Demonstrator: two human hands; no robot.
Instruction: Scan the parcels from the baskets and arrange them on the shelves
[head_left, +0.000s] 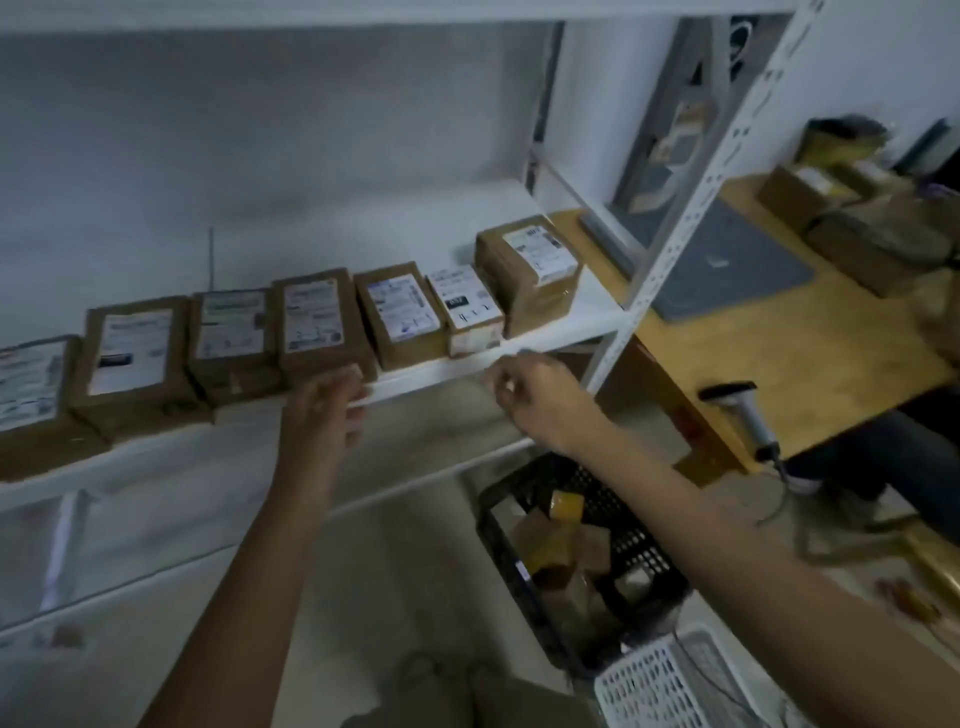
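Judging by looks alone, how will the parcels on that shelf (426, 371) handle?

— They are small taped cardboard boxes, so I take them for light and stiff. The smooth tape and paper labels might slip a little. I would hold one across its two long sides, not by the label face.

Where is the left hand (324, 410)?

— At the shelf's front edge, below the middle of the row. Its fingers are stretched out toward the front of the fourth parcel (314, 322) from the left, and it holds nothing. Blur hides whether the fingertips touch the box or only the edge.

And further right?

— The small white-labelled parcel (465, 306) and the taller end parcel (530, 265) lie flat, labels up, side by side with the others. The right hand (530, 397) hangs just in front of the shelf edge, below the white-labelled one and apart from it. Its fingers are loosely curled, with nothing visible in them.

Where are the parcels not yet shelved?

— Down in the black basket (639, 540), under the right forearm. Several brown ones lie jumbled there, well apart from both hands. The barcode scanner (743, 410) lies on the wooden table (779, 353) to the right, with neither hand near it.
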